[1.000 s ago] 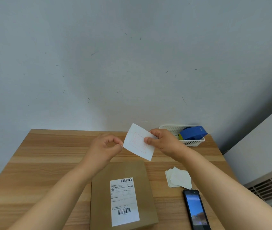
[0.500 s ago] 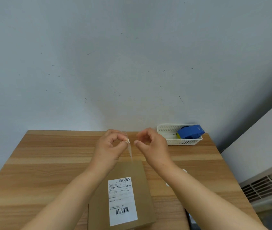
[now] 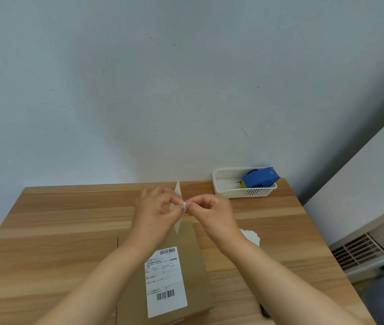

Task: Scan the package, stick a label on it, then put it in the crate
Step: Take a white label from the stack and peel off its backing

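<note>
Both the left hand [image 3: 155, 212] and right hand [image 3: 212, 213] are pinching a small white paper label [image 3: 178, 191] edge-on, seemingly peeling its backing. The flat brown cardboard package [image 3: 193, 266] is lying beneath on the wooden table [image 3: 57, 231]; sticking and crating are still remaining, and no crate is showing.
</note>
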The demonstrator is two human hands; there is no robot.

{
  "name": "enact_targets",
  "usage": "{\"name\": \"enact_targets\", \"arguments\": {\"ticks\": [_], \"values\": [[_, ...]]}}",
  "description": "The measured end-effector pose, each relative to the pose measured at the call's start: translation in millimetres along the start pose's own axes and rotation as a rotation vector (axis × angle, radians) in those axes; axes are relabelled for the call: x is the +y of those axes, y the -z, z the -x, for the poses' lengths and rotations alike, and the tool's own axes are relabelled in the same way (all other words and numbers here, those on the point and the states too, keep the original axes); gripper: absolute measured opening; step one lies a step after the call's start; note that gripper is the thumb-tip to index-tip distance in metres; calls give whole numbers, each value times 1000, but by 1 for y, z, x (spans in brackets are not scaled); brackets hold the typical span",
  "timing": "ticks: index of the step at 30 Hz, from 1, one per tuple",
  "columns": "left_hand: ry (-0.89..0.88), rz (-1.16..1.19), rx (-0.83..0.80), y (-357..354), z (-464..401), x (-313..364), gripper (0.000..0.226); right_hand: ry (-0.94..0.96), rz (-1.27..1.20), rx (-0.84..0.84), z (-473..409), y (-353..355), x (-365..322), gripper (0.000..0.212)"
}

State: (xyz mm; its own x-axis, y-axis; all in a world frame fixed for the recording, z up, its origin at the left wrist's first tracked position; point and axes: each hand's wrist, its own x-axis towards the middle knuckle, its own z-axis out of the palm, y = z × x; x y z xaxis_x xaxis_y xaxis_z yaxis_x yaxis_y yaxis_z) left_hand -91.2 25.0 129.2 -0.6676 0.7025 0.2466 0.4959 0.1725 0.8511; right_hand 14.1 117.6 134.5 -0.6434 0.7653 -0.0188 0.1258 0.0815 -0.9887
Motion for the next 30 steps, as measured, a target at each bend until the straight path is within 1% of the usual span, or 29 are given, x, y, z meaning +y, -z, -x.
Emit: {"name": "enact_targets", "arguments": {"ticks": [3, 5, 9, 12, 15, 18, 20, 22, 24, 27, 29, 30], "values": [[44, 66, -35, -9, 0, 3, 6, -17, -21, 37, 0, 6, 4, 8], [99, 119, -76, -17, 0, 5, 16, -24, -7, 60, -2, 10, 8, 7], [207, 211, -101, -38, -5, 8, 11, -36, -19, 91, -6, 24, 17, 7], [236, 206, -119, -58, -12, 13, 11, -50, -30, 84, -9, 41, 26, 10], [263, 136, -154, -81, -22, 15, 13, -102, -25, 118, -14, 61, 38, 15], [269, 62, -214, -107, -37, 9, 13, -173, -29, 203, -25, 86, 52, 20], [314, 37, -258, -125, -50, 3, 10, -236, -50, 264, -34, 106, 64, 25], [372, 25, -269, -143, -62, -4, 9, -312, -78, 317, -43, 126, 76, 26], [439, 28, -235, -162, -75, -12, 10, -377, -122, 365, -53, 147, 87, 23], [546, 92, -191, -187, -96, -21, 12, -459, -199, 487, -70, 176, 104, 9], [587, 156, -141, -202, -112, -28, 19, -500, -206, 585, -81, 197, 117, 8], [580, 153, -111, -208, -121, -32, 22, -515, -209, 642, -86, 207, 124, 10]]}}
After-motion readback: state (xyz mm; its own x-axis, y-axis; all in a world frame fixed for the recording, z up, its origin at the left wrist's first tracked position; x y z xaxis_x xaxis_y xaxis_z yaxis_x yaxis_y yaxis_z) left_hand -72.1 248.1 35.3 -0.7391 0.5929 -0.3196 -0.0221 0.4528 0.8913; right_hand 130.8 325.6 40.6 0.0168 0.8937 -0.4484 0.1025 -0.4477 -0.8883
